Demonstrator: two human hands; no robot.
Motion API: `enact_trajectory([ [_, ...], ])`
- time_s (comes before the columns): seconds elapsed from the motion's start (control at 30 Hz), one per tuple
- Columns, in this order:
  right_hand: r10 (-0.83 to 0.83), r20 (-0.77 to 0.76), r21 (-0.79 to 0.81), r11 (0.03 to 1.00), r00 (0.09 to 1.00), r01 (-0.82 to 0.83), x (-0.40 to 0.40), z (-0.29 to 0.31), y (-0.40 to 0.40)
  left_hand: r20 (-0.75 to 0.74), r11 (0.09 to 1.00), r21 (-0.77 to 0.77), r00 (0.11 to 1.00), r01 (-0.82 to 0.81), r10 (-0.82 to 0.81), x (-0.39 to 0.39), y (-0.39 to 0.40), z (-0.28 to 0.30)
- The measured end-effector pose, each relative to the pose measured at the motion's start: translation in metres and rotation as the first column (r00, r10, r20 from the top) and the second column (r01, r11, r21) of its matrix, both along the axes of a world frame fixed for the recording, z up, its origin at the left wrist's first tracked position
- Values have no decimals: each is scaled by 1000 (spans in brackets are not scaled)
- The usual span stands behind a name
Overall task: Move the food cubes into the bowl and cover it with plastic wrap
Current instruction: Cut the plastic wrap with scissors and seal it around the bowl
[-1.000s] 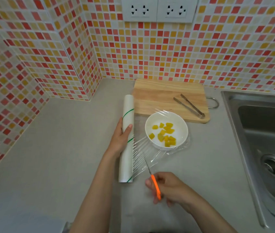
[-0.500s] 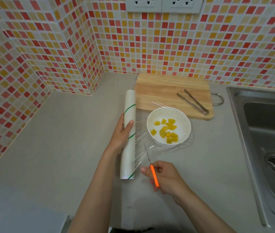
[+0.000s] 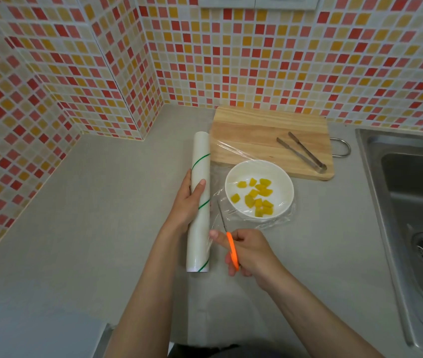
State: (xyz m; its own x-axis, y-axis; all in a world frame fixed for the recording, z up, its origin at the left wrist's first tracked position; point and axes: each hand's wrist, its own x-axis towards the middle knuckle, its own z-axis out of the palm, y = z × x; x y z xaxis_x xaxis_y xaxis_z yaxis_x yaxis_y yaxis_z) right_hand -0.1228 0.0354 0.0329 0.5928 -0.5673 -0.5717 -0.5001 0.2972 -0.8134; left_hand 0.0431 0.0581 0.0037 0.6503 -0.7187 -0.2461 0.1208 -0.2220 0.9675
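The scissors (image 3: 227, 235) are partly hidden; their orange handles sit inside the right hand (image 3: 248, 250), whose fingers are curled shut around them, and only the thin grey blades show, pointing away from the person between the roll (image 3: 200, 200) and the bowl (image 3: 259, 188); whether the blades are parted or closed is too fine to tell; the plastic wrap (image 3: 231, 148) itself is hard to make out, showing only as glints and creases stretched from the roll across the bowl, with a wrinkled edge lying on the counter (image 3: 102, 215) on the near and right sides of the bowl and a corner reaching onto the cutting board (image 3: 257, 130); the left hand (image 3: 187, 205) lies on the roll with its fingers wrapped around the far side and the thumb pressed on top, so the fingers are mostly out of sight; the yellow food cubes (image 3: 255, 200) are all inside the white bowl, which stands on the counter just in front of the board; metal tongs (image 3: 301, 152) lie on the right part of the board, well apart from the bowl; the steel sink (image 3: 412, 202) is cut off by the right edge, and the wall sockets (image 3: 257, 2) by the top edge.
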Motion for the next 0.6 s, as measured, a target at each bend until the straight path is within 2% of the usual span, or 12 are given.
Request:
enact_trajectory([
  [0.27,17,20,-17,1000,1000,-17,19,9,-6,-17,999,-54,1000,3,-4,2,3,6],
  [0.6,-80,36,57,995,996,78,36,16,-9,-51,998,-43,998,36,-38,5,9,17],
])
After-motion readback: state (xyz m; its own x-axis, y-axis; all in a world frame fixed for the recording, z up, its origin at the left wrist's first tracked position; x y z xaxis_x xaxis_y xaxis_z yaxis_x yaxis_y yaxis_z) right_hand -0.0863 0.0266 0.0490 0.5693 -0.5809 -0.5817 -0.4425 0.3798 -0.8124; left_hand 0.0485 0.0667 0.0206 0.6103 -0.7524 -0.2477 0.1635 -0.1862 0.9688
